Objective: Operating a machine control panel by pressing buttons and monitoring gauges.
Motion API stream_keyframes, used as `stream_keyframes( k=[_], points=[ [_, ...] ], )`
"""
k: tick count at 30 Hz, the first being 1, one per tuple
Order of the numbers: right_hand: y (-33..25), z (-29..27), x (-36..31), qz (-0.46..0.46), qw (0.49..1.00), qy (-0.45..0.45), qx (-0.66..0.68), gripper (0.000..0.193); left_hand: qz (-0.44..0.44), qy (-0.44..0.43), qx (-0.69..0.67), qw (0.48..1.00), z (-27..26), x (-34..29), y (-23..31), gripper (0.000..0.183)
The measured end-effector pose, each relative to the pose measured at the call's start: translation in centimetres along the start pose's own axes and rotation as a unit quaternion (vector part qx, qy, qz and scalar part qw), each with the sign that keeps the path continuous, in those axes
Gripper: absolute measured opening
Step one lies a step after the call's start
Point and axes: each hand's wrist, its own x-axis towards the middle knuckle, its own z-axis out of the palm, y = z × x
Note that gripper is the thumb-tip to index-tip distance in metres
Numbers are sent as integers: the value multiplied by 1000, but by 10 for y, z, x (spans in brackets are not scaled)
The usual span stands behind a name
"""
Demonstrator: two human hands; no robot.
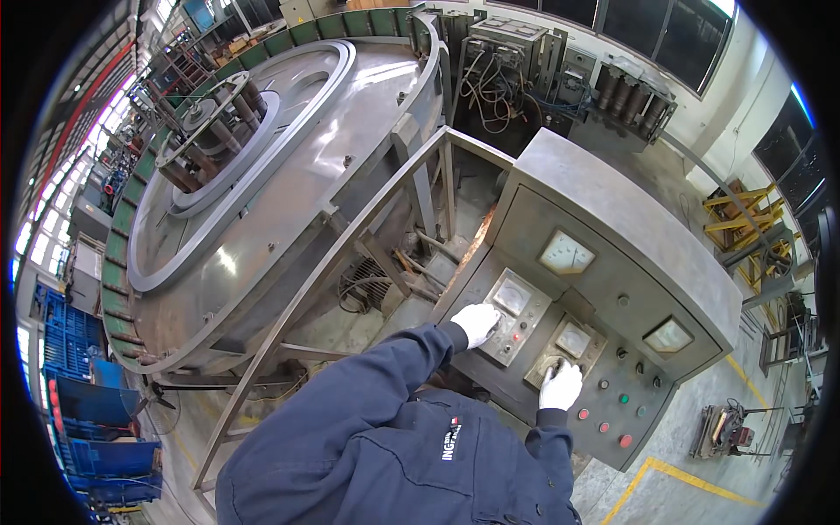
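A grey metal control console (604, 206) stands in front of me, its sloped face carrying meters, knobs and buttons. Two small panels with dials are set side by side in it. My left hand (477, 324), in a white glove, has its fingers closed at the edge of the left dial panel (506, 350); what they grip is hidden. On the lower part of the right dial panel (573, 339), my white-gloved right hand (560, 387) pinches a small dark control knob (555, 367). Red push buttons (584, 414) and green buttons (624, 398) sit to the right of that hand.
A metal railing (350, 232) runs left of the console. Beyond it lies a large round machine (289, 210) with a raised oval track. Wired equipment (503, 79) stands at the back, a yellow frame (744, 219) and a low cart (726, 429) at right.
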Motion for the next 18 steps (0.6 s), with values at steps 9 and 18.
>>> stream_keyframes(
  k=[9, 18],
  points=[
    [2, 0, -3, -8, 1000, 14, 10, 34, -5, 18, -55, 998, 6, 2, -4, 16],
    [-1, 0, -1, -4, 1000, 6, 12, 33, -16, 22, -37, 999, 2, -3, -1, 16]
  ],
)
